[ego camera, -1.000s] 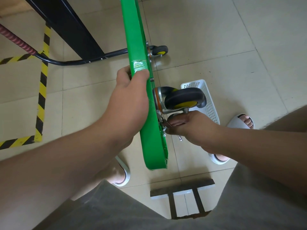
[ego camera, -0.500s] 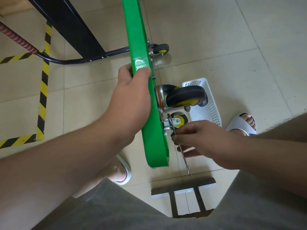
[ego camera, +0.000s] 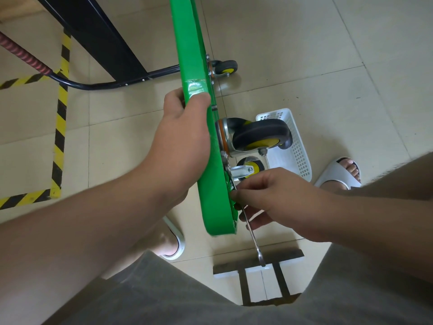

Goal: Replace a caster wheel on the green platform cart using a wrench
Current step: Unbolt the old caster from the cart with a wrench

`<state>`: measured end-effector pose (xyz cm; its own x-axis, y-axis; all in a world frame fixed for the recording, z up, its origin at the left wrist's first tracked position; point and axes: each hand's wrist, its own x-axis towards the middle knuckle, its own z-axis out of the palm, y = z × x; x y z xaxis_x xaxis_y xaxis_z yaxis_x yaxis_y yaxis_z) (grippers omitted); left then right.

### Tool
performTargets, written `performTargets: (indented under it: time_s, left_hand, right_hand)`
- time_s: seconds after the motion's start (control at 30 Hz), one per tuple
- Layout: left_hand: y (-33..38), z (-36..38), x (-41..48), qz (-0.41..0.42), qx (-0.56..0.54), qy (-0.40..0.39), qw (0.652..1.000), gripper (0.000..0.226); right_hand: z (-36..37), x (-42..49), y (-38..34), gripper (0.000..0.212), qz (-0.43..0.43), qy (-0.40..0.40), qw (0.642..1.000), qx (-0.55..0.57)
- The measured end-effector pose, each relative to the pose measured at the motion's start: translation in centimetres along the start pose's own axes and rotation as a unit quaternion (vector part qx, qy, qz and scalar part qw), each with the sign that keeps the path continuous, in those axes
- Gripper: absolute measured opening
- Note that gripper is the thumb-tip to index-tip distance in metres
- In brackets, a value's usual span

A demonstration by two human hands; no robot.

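The green platform cart [ego camera: 215, 184] stands on its edge in front of me, its underside facing right. My left hand [ego camera: 182, 141] grips the deck's upper edge, thumb on top. A large grey caster with a yellow hub [ego camera: 260, 134] sticks out from the underside. Below it is a smaller caster [ego camera: 248, 167] in a metal bracket. My right hand [ego camera: 274, 195] pinches a thin metal wrench [ego camera: 254, 240] at the deck near that bracket. The wrench's free end points down toward my lap. A third caster [ego camera: 225, 66] sits further up the deck.
A white perforated plastic basket [ego camera: 297, 146] lies on the tiled floor just right of the casters. The cart's black handle [ego camera: 105, 85] with a red grip runs left across the floor. Yellow-black tape [ego camera: 58, 141] marks the floor at left. A small stool [ego camera: 260, 270] sits between my feet.
My right hand has shifted lower along the deck, and the wrench has swung so its free end points down. The smaller caster has come into view. My left hand keeps its grip.
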<state>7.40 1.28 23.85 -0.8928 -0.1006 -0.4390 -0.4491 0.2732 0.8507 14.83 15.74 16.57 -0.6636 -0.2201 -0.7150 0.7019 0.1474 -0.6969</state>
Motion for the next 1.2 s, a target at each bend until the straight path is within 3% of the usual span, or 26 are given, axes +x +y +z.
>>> performTargets:
  time_s: [0.2,0.4,0.83,1.2]
  left_hand:
    - [0.1,0.1,0.0,-0.002,0.002,-0.005,1.000,0.022]
    - [0.1,0.0,0.0,-0.008,-0.006,-0.011,1.000,0.021]
    - [-0.1,-0.1,0.0,-0.008,-0.005,-0.020,1.000,0.023]
    - [-0.1,-0.1,0.0,-0.010,-0.002,-0.023,1.000,0.022]
  right_hand:
    - [-0.4,1.4,0.6,0.011,0.015,0.025,0.999,-0.019]
    - [-1.2,3.4,0.5,0.018,-0.023,0.070,0.994,-0.079]
    - [-2.0,3.4,0.8,0.016,-0.022,0.067,0.986,-0.152]
    - [-1.4,0.1,0.9,0.010,0.013,0.026,0.999,-0.031]
